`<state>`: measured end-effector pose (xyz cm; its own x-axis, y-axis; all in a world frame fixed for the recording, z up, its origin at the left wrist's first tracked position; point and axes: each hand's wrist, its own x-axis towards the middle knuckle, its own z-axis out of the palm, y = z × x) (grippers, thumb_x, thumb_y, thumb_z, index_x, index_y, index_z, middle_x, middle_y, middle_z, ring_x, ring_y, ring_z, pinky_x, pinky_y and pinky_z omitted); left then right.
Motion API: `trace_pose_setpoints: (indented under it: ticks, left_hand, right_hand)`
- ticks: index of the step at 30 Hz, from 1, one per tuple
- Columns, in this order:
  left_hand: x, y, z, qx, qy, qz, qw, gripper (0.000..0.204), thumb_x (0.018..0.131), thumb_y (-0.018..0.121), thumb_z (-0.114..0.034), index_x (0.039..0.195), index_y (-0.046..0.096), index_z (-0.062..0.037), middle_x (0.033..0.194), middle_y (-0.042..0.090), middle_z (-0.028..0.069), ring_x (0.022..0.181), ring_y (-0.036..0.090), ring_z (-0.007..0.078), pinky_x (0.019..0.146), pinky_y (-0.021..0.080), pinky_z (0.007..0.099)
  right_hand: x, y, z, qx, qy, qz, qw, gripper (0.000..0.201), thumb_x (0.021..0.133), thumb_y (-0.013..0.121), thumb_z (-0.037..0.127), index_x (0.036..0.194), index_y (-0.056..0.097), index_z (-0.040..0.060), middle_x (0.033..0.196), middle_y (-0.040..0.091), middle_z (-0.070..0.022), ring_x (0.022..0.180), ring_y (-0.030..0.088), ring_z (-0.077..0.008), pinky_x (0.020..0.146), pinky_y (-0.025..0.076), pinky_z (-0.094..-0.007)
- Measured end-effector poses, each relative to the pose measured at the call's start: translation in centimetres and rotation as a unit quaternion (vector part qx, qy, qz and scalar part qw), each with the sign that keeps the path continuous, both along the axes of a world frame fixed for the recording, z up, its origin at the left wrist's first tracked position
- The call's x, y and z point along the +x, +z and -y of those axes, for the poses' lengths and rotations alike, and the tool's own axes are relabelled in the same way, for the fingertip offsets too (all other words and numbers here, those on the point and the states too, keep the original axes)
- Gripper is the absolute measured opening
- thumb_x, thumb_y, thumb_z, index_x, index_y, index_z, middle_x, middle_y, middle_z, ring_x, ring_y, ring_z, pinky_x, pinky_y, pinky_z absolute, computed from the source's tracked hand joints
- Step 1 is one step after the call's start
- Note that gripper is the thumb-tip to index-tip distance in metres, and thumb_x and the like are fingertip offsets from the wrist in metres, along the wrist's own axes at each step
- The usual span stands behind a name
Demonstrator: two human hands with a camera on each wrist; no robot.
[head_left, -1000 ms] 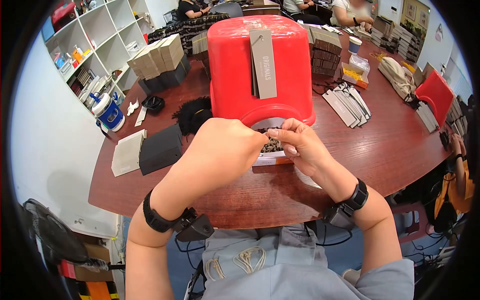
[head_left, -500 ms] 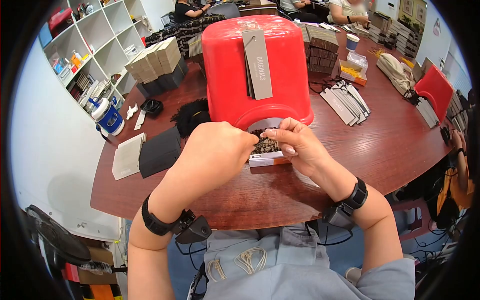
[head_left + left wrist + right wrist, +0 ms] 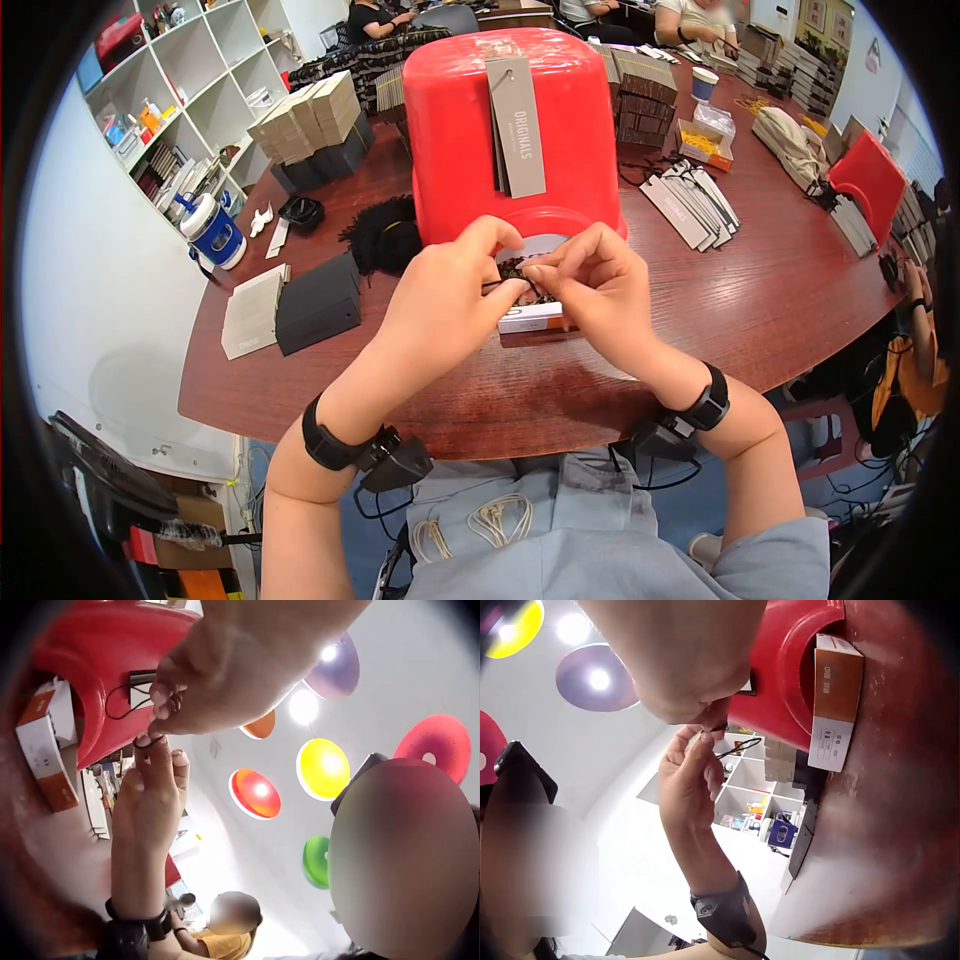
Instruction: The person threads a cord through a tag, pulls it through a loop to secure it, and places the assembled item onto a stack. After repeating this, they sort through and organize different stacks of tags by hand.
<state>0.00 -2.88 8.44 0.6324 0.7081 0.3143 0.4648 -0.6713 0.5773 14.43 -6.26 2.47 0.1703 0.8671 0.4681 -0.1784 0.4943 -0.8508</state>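
A thin black cord with a loop runs between the two hands, above a small open box. The left hand pinches it between thumb and finger, index finger raised in the head view. Close against it, the right hand pinches the cord's other part with thumb and fingertips. Small brown and black pieces fill the box, partly hidden behind the hands. The box's white and orange side shows in the right wrist view.
An upturned red stool stands right behind the box, grey tags hanging on it. Black cords lie bunched at left, near dark cards. Corded tags lie at right. A blue and white jug stands at the left edge.
The left hand has turned and its index finger has lifted off, so the dark cord now shows between the hands. The right hand's fingers have shifted slightly and closed in toward the left.
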Motion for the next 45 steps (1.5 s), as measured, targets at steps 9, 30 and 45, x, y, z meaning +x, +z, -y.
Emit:
trace_pose_setpoints:
  ticks: [9, 30, 45]
  left_hand:
    - [-0.5, -1.7, -2.4, -0.488, -0.119, 0.189, 0.844, 0.026, 0.070, 0.062, -0.007, 0.090, 0.050, 0.0037, 0.062, 0.057, 0.0028, 0.041, 0.039, 0.0015, 0.037, 0.025, 0.0151]
    - [0.2, -5.3, -1.7, -0.418, -0.082, 0.346, 0.836, 0.012, 0.076, 0.058, -0.006, 0.085, 0.058, 0.0019, 0.067, 0.057, 0.0012, 0.046, 0.041, 0.0015, 0.041, 0.028, 0.0140]
    - [-0.1, -5.2, -2.0, -0.334, -0.043, 0.281, 0.899, 0.011, 0.075, 0.058, -0.006, 0.083, 0.059, 0.0019, 0.064, 0.056, 0.0015, 0.052, 0.049, 0.0040, 0.045, 0.037, 0.0158]
  right_hand:
    - [0.7, 0.2, -0.2, -0.049, 0.104, -0.081, 0.990, 0.022, 0.072, 0.062, 0.000, 0.067, 0.042, 0.0065, 0.072, 0.060, -0.0098, 0.049, 0.048, -0.0028, 0.032, 0.027, -0.0141]
    - [2.7, 0.4, -1.3, -0.187, 0.206, -0.107, 0.955, 0.023, 0.070, 0.061, 0.002, 0.088, 0.050, 0.0106, 0.096, 0.057, -0.0050, 0.067, 0.056, -0.0082, 0.047, 0.035, -0.0144]
    - [2.8, 0.7, -1.2, -0.100, 0.131, 0.047, 0.985, 0.021, 0.069, 0.062, -0.001, 0.087, 0.053, 0.0027, 0.087, 0.056, -0.0051, 0.081, 0.055, -0.0114, 0.065, 0.043, -0.0207]
